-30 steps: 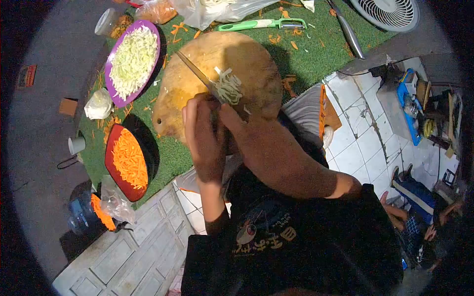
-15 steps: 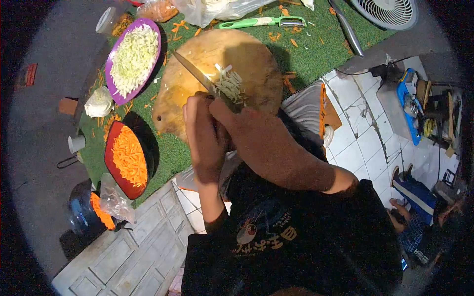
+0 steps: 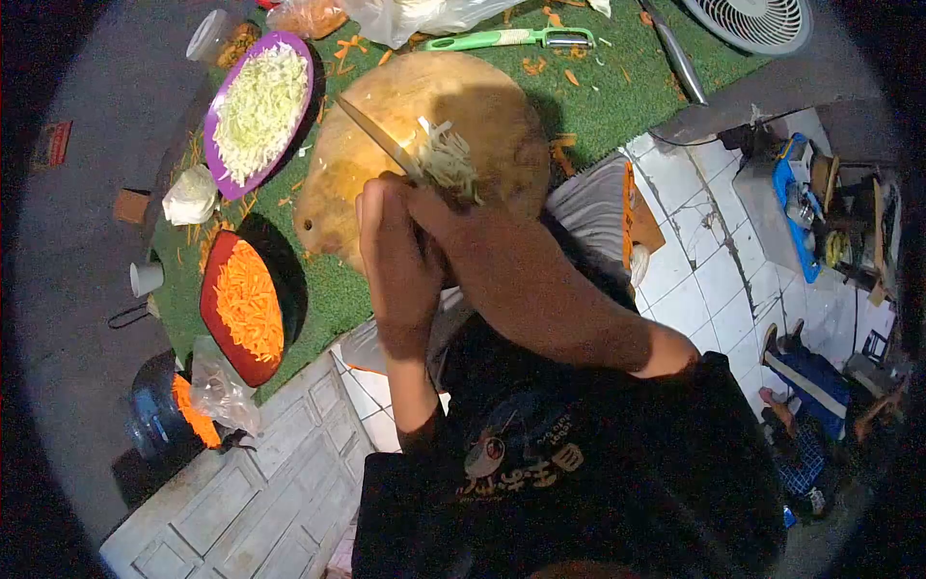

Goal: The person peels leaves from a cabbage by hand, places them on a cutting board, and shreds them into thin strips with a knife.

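My right hand (image 3: 439, 214) is closed around the handle of a knife (image 3: 374, 133), whose blade points up and left over a round wooden cutting board (image 3: 338, 207). Against the blade's right side lies a small heap of shredded cabbage (image 3: 449, 159). My left hand (image 3: 391, 227) is beside the right one at the board's near edge, its fingers bent together and close to the knife. Whatever lies under those fingers is hidden. Left of the board are a purple plate (image 3: 307, 101) of shredded cabbage and a red dish (image 3: 258, 371) of shredded carrot.
A green peeler (image 3: 511, 39) lies behind the board on the green mat (image 3: 333, 309), among carrot scraps. A cabbage piece (image 3: 190, 196) sits between plate and dish. At back right are a metal-looking handle (image 3: 680, 68) and a slotted white round item (image 3: 757, 21). A person (image 3: 815, 396) is far right.
The whole view has shifted slightly. Both hands and the knife keep nearly the same place on the board, and the cabbage heap looks almost unchanged.
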### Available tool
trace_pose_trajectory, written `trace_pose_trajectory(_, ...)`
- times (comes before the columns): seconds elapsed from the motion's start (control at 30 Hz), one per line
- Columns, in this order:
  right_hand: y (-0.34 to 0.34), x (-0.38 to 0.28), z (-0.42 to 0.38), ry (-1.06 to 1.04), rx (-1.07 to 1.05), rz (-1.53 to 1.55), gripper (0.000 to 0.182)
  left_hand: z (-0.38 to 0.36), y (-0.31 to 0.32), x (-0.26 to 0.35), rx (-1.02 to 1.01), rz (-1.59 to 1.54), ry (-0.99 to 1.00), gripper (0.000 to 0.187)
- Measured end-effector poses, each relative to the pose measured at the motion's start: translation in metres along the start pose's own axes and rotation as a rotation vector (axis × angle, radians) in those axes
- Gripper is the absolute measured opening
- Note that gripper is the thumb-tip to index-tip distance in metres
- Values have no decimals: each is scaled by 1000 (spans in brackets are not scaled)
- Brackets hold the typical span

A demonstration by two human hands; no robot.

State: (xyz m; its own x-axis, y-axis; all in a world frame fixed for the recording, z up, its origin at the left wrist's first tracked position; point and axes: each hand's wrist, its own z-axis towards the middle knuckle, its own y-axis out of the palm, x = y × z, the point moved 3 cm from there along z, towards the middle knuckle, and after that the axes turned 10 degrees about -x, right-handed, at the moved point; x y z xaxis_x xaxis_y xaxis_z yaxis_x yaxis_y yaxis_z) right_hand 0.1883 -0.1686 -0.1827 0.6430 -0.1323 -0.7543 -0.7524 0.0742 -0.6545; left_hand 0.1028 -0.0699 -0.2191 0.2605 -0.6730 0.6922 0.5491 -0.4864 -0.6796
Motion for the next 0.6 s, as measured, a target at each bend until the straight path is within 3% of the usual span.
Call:
trace_pose_trajectory(0.07, -2, -1, 8, -20, -27, 22, 25, -2, -2, 2, 7, 10, 67, 23)
trace_pose_trajectory(0.17, -6, -2, 1, -32, 4, 57, 24, 0, -5, 5, 29, -65, 6, 25)
trace_pose_trajectory(0.23, -7, -4, -8, -22, 0, 16, 24, 2, -5, 8, 42, 61, 92, 24)
trace_pose_trajectory(0.4, -7, -10, -17, 93, -96, -16, 23, -2, -5, 9, 32, 28, 18, 20)
trace_pose_trajectory(0.6, 3, -5, -6, -17, -3, 2, 23, -6, -5, 6, 50, -43, 14, 19)
